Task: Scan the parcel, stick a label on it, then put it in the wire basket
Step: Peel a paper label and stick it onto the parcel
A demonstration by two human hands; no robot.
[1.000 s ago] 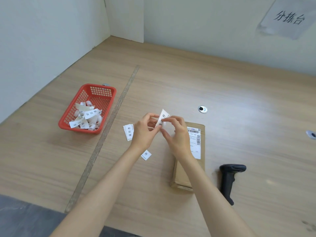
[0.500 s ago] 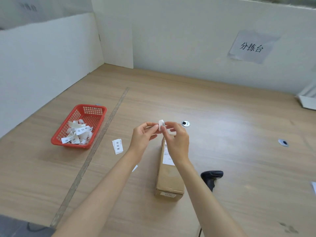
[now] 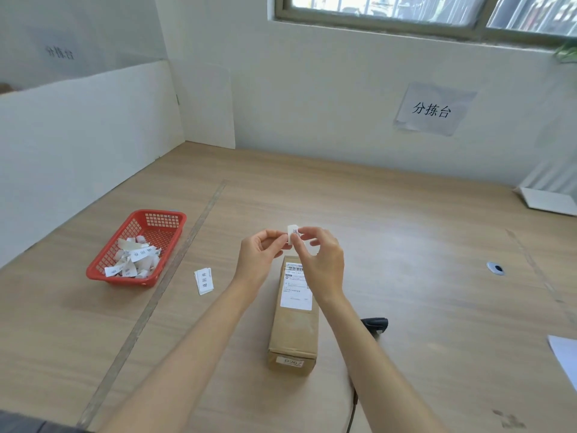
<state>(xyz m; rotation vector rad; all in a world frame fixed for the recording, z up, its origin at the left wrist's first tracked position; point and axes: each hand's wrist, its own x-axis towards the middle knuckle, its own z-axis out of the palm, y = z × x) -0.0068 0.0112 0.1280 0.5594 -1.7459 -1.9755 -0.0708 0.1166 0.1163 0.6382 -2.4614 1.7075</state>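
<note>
A long brown cardboard parcel lies on the wooden table with a white shipping label on its top. Above its far end, my left hand and my right hand pinch a small white label between their fingertips. A black handheld scanner lies on the table just right of the parcel, partly hidden by my right forearm. No wire basket is in view.
A red plastic basket with several paper label scraps stands at the left. A small stack of white labels lies between it and the parcel. A metal strip runs along the table. White paper shows at the right edge.
The camera has tilted up, so the wall, sign and window came into view. Both hands keep hold of the small label above the parcel's far end and have worked it between the fingertips.
</note>
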